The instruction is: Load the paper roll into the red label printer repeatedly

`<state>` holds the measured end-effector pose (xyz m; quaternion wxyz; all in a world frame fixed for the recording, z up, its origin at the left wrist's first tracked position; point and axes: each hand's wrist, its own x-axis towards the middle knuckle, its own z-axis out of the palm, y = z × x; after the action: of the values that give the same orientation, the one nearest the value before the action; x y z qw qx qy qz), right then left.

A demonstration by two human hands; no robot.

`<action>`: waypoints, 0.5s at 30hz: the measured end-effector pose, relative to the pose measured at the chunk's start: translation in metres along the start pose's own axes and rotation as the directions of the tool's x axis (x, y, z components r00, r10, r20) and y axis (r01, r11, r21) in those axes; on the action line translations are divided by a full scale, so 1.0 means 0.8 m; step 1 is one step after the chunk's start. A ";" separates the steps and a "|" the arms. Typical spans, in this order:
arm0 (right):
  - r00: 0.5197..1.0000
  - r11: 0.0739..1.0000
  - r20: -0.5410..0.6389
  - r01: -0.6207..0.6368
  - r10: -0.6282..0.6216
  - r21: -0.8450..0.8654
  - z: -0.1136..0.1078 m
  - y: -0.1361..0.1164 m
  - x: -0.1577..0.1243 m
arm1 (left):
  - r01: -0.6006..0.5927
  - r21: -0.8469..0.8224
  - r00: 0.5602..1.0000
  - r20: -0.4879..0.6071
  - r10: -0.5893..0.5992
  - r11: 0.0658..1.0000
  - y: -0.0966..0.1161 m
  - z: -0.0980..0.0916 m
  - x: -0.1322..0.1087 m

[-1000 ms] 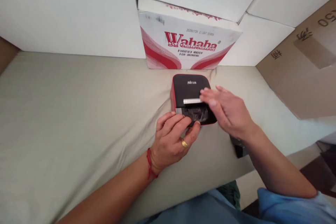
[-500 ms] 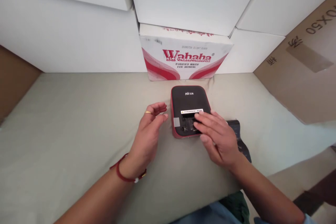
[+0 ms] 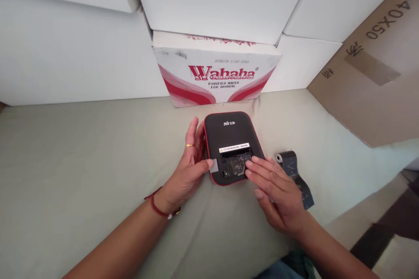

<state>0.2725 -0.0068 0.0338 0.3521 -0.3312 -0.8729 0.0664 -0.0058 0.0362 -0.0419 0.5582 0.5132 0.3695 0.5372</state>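
A flat printer-like device (image 3: pixel 229 133), black on top with a red rim, lies on the cloth-covered table. My left hand (image 3: pixel 189 163) holds its left side, with the thumb on a grey tab (image 3: pixel 214 165) and the fingers along the red edge. Glossy dark film (image 3: pixel 236 165) shows in the opening near its front, below a white warning label (image 3: pixel 234 148). Fingers fairly straight and together, my right hand (image 3: pixel 278 187) rests its fingertips at the right end of that opening. Whether they pinch the film's edge is hard to see.
Right of my right hand lies a roll of dark film (image 3: pixel 288 159) with its strip unrolled toward me. A Wahaha water carton (image 3: pixel 218 78) stands behind the device against white boxes (image 3: pixel 81 52). A brown cardboard box (image 3: pixel 369 91) borders the right side.
My left hand has come in from beside the device to take its left edge. My right fingers moved off the opening's middle, uncovering the film. The view shifted, showing more of the roll.
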 end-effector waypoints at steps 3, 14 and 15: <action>0.999 0.999 0.022 0.029 -0.028 -0.023 -0.007 0.001 0.003 | -0.043 0.022 0.999 0.011 0.043 0.999 -0.002 0.003 -0.002; 0.931 0.956 0.222 -0.288 0.291 -0.045 -0.049 0.018 0.105 | -0.113 -0.026 0.993 0.032 0.114 0.993 -0.017 0.006 0.007; 0.900 0.947 0.295 -0.308 0.322 -0.093 -0.047 0.022 0.123 | -0.107 -0.032 0.994 0.025 0.108 0.994 -0.018 0.007 0.007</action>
<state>0.2542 0.0636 0.1117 0.1897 -0.4611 -0.8531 0.1540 0.0037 0.0424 -0.0541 0.5411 0.5308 0.3253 0.5653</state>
